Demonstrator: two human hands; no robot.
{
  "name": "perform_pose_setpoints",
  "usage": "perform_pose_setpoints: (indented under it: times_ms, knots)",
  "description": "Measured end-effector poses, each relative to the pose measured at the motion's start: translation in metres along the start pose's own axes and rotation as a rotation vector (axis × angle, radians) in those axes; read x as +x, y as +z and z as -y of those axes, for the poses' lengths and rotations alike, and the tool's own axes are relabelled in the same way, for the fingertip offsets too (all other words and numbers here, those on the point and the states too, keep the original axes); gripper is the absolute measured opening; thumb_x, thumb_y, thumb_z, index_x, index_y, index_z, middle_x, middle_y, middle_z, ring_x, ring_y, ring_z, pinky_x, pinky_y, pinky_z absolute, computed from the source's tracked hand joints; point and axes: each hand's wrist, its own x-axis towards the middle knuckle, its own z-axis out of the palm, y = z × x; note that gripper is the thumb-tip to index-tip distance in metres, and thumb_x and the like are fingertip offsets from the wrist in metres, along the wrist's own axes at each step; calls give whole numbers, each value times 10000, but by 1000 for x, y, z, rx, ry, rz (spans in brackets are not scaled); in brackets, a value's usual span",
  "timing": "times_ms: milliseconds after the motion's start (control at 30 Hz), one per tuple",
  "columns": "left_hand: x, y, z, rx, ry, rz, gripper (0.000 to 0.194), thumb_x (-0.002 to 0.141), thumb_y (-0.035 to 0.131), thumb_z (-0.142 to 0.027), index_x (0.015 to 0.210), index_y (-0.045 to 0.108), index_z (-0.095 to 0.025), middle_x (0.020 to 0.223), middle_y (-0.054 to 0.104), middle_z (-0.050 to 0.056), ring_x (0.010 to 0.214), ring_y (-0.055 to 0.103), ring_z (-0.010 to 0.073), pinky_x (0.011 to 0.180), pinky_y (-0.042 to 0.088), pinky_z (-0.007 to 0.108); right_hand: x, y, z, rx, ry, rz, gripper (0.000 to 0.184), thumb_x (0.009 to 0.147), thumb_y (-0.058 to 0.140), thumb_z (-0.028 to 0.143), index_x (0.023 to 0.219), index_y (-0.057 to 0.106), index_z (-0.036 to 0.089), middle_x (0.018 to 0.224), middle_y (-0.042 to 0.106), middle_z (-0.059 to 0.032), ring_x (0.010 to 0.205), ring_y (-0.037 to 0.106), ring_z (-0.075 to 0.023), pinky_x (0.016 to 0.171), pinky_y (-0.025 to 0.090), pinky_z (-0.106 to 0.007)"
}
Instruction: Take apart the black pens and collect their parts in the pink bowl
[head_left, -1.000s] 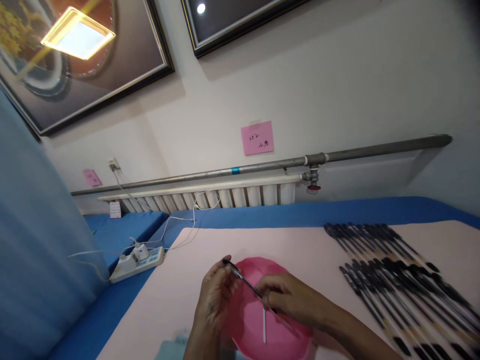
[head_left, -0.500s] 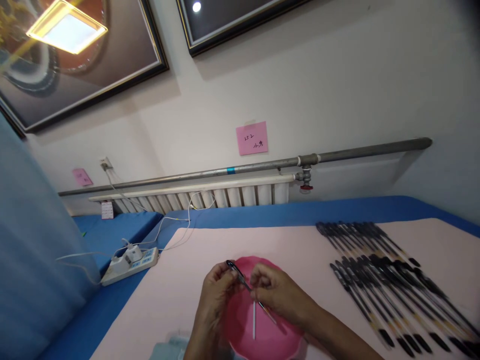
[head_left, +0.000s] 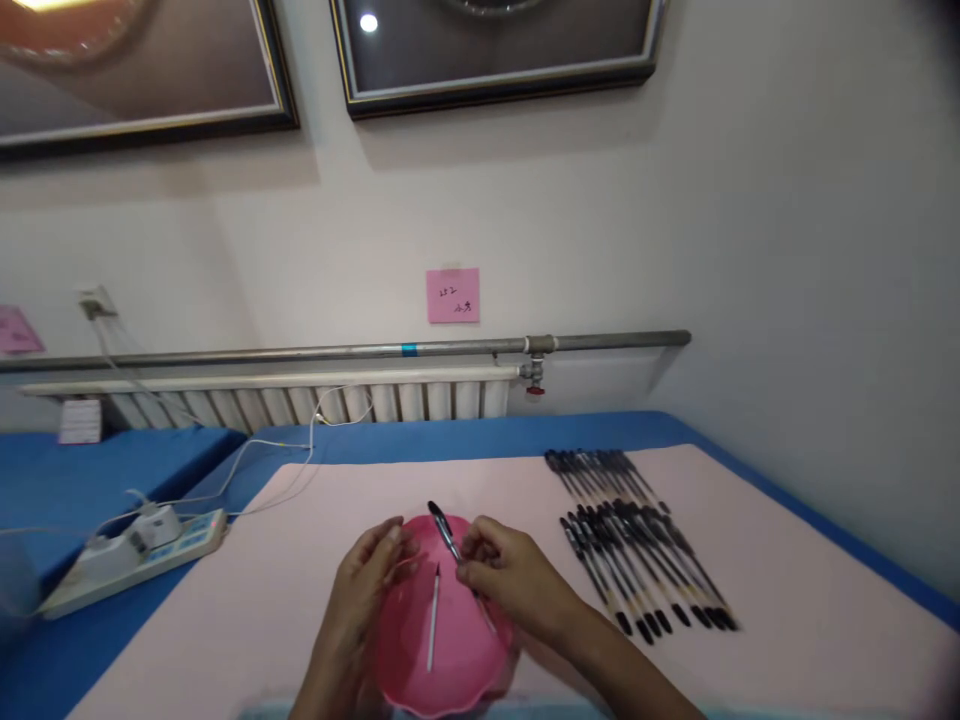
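1. The right hand (head_left: 480, 560) is pinching a slim pen (head_left: 445, 531) between the thumb and the bent fingers, at about the middle of its length. The pen is above the pink bowl (head_left: 403, 625), to the right side of the left hand.

2. The left hand (head_left: 366, 575) holds nothing that I can see. Its fingers are half bent and loosely spread, with a gap to the pen. It is at the left edge of the bowl; whether it touches the rim, I cannot tell.

3. About the progress, I judge that the handling of this pen is not finished, because it is in the fingers and not laid down. A white stick (head_left: 433, 625) with a dark tip lies loose inside the bowl, between the two hands and lower than their fingers; no hand touches it.

4. To the right of the right hand, a near row of pens (head_left: 628, 547) and, beyond it, a far row of pens (head_left: 598, 472) lie on the pink-covered worktop (head_left: 330, 495). They seem sorted already, but I cannot count them surely.

5. The held pen is slanted: its black end points away from the person and to the left, its thin end toward the person and to the right. The white stick lies almost straight, dark tip away.
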Motion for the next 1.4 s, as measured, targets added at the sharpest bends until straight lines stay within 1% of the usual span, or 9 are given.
perform_pose_setpoints:
  times_ms: [100,167,267,600,833,967,1100,1233,1400]
  knots:
    - [-4,1,-3,16,-27,-6,173,726,664,-159,895,632,-147,757,701,47,638,660,128,587,527,229,-23,-25,-14,-230,42,-148,100,691,494,104,687,475,202,573,481,60,563,484,-106,512,345,-195]
    - [-6,2,-4,35,-44,18,152,742,645,-139,893,627,-148,720,694,45,622,658,124,578,528,224,-36,-42,-27,-597,112,-260,114,761,406,124,705,450,213,546,491,58,508,487,-112,476,315,-202]
    - [-8,1,-3,53,-58,48,142,751,636,-139,892,621,-148,701,689,47,618,658,126,582,534,230,-45,-60,-45,-802,116,-293,148,735,406,69,685,447,202,589,543,18,572,513,-134,516,289,-223]
    - [-9,-1,-2,117,-45,48,146,751,613,-151,896,617,-145,737,682,44,613,643,117,576,512,223,-36,-66,-63,-1185,108,-306,181,801,405,67,837,564,144,864,670,-115,766,616,-219,595,296,-277]
    - [-4,-8,-1,229,-2,66,294,679,648,-310,919,591,-151,822,663,55,683,635,138,631,501,251,-37,-69,-56,-1267,99,-330,184,820,398,73,814,561,159,843,682,-101,738,635,-210,568,303,-273]
    - [1,-19,-6,543,142,72,258,739,498,-392,841,553,-161,723,606,19,587,582,122,563,464,251,-44,-60,-47,-1215,31,-322,211,884,361,190,733,508,187,785,661,-74,697,619,-192,558,321,-264]
    - [2,-21,-4,834,165,94,160,744,477,-322,693,537,-183,540,517,-34,493,510,120,490,386,232,-54,-45,-47,-1094,-111,-266,229,875,385,240,658,451,210,670,621,-25,586,583,-160,503,308,-241]
    - [-6,-5,14,1170,194,142,61,689,560,-224,661,588,-177,680,635,27,650,578,159,599,385,252,-60,-36,-54,-1022,-181,-203,229,857,405,244,632,434,214,609,589,-6,533,558,-146,475,294,-231]
    - [-11,6,34,1480,163,120,209,761,507,-289,711,640,-136,790,681,181,722,632,265,648,405,334,-60,-38,-56,-982,-139,-133,226,855,399,221,631,435,212,617,578,-11,551,553,-144,497,305,-236]
